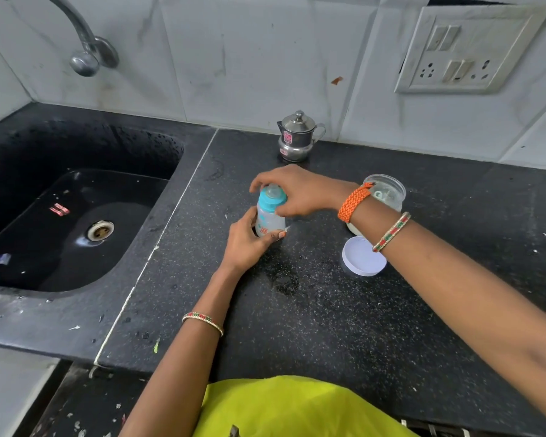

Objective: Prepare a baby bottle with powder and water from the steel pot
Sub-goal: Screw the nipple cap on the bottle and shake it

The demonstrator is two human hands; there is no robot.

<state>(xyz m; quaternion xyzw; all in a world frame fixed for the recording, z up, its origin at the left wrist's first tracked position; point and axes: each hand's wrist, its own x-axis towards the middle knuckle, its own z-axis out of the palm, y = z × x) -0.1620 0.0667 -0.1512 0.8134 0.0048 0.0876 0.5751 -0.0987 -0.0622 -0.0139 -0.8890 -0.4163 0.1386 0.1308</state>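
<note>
A small clear baby bottle (269, 219) with a teal collar and teat stands upright on the black counter (312, 310). My left hand (246, 244) wraps around its lower body. My right hand (297, 192) reaches over from the right and grips the teal collar at the top. A small lidded steel pot (298, 137) stands by the back wall, behind the bottle and apart from both hands. An open clear powder jar (388, 192) sits to the right, partly hidden by my right wrist. Its white lid (361, 257) lies flat on the counter in front of it.
A black sink (70, 216) with a drain fills the left side, under a steel tap (85, 48). A switch and socket plate (467, 48) is on the tiled wall at the upper right. Wet patches mark the counter near the bottle.
</note>
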